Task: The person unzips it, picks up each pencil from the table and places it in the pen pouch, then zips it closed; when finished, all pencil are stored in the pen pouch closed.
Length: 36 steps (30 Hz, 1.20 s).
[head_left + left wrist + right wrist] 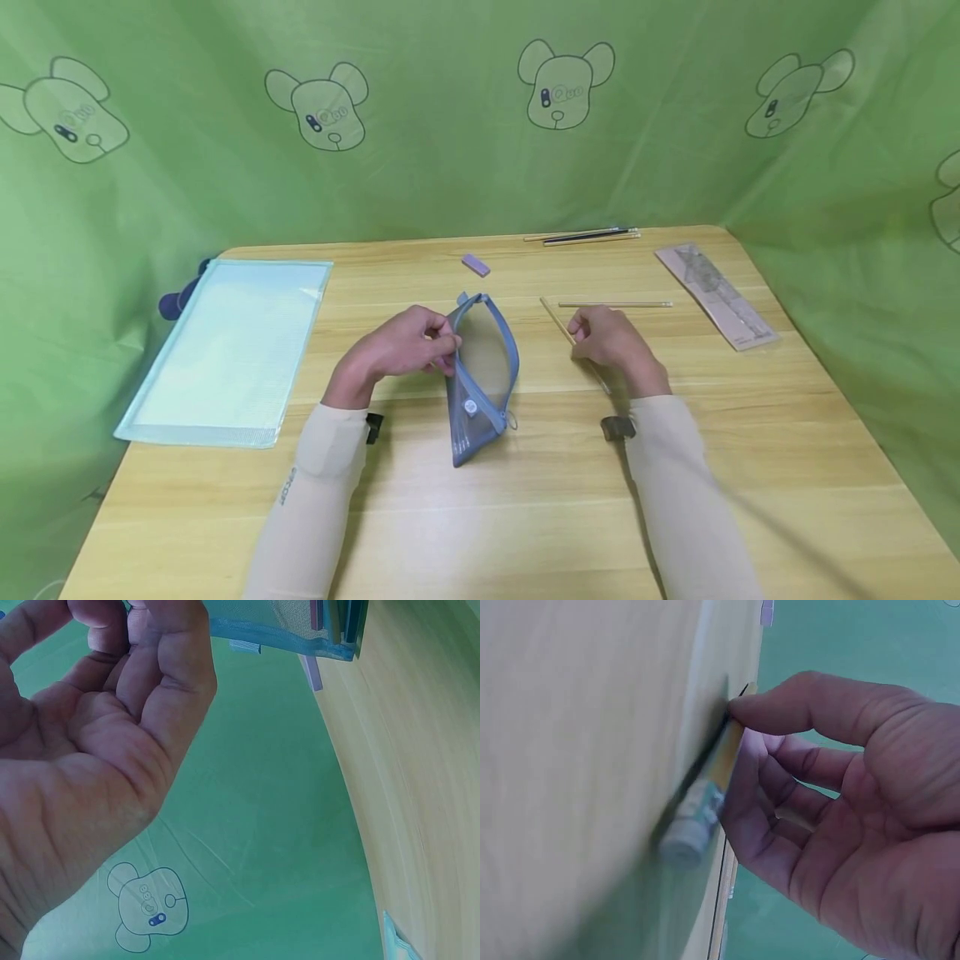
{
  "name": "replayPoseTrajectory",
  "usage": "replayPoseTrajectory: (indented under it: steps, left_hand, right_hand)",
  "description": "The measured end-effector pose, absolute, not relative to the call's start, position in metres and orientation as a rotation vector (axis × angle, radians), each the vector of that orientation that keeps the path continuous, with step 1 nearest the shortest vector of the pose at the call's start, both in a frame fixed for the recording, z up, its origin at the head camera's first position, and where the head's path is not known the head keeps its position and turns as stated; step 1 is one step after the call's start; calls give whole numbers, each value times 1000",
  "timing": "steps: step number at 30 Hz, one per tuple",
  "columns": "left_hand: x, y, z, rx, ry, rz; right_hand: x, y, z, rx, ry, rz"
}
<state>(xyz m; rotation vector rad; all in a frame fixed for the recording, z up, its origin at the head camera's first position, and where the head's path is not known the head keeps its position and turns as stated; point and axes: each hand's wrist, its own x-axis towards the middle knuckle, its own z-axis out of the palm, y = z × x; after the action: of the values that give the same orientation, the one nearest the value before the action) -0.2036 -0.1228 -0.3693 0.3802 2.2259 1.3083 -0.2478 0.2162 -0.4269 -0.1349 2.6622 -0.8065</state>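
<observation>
My left hand (412, 340) pinches the rim of a blue-grey mesh zip pouch (467, 425), whose mouth gapes wide. In the left wrist view, several slim coloured sticks (335, 619) show at one end of the pouch (259, 634); their kind is unclear. Right of the pouch, my right hand (609, 337) holds a pencil (557, 318) between thumb and fingers, low over the table. The right wrist view shows the eraser end of this pencil (694, 821) toward the camera. Just beyond the hand lies another pencil (626, 304).
A purple eraser (476, 265) lies behind the pouch. Several pencils (592, 237) rest at the table's back edge. On the right is a clear packet with a pink backing (716, 296); a light-blue mesh folder (225, 350) covers the left side, beside a dark blue object (172, 305).
</observation>
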Motion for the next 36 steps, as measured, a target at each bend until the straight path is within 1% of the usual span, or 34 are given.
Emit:
replayPoseTrajectory:
  steps: [7,11,17,24,29,36]
  left_hand:
    - [-204,-123,-370,380,2233,1308]
    - [-203,-123,-369,379,2230,1318]
    - [-204,-123,-370,375,2228,1329]
    - [-203,-122,-368,353,2249,1324]
    - [-201,-119,-369,382,2241,1328]
    - [-201,-110,-371,458,2210,1316]
  right_hand:
    - [-249,216,-427,-166,2616,-864]
    - [-250,215,-424,-201,2494,-1046]
    - [-242,212,-399,-311,2300,-1350]
    - [-226,200,-371,-553,2137,-1367]
    - [-220,177,-374,-615,2133,-1334]
    - [-215,143,-387,-552,2168,-1422]
